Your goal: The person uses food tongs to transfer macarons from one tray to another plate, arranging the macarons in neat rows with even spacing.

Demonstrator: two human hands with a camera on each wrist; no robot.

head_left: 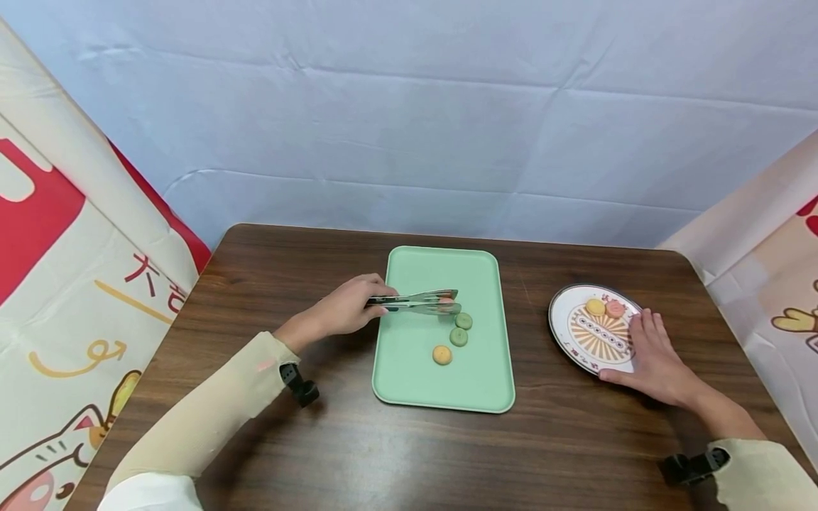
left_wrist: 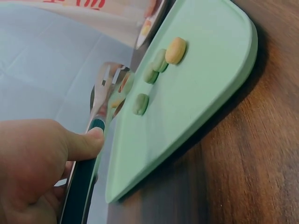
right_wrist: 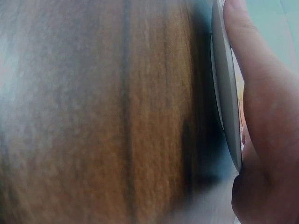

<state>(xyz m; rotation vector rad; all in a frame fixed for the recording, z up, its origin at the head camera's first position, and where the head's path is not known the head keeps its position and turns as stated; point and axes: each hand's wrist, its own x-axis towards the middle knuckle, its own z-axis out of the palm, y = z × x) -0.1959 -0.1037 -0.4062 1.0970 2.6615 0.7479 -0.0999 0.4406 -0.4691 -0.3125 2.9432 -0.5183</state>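
Observation:
My left hand [head_left: 353, 304] grips metal tongs [head_left: 415, 301] by their dark handle, the thumb pressed along it in the left wrist view. Between the tong tips, over the light green tray [head_left: 409, 383], is a pink macaron [head_left: 445, 305], partly covered by the metal. Close by on the tray lie green macarons [head_left: 459, 337] and a yellow macaron [head_left: 442, 355]; a green macaron [left_wrist: 140, 104] near the tongs shows in the left wrist view. My right hand [head_left: 658, 362] rests on the near right rim of a round patterned plate [head_left: 565, 323], fingers extended, thumb along the edge.
On the plate's far part sit a yellow macaron [head_left: 595, 306] and a pink macaron [head_left: 615, 308], side by side. Tray and plate stand apart on a dark wooden table [head_left: 396, 454]. A pale cloth [head_left: 409, 142] hangs behind the table, with printed cloths at both sides.

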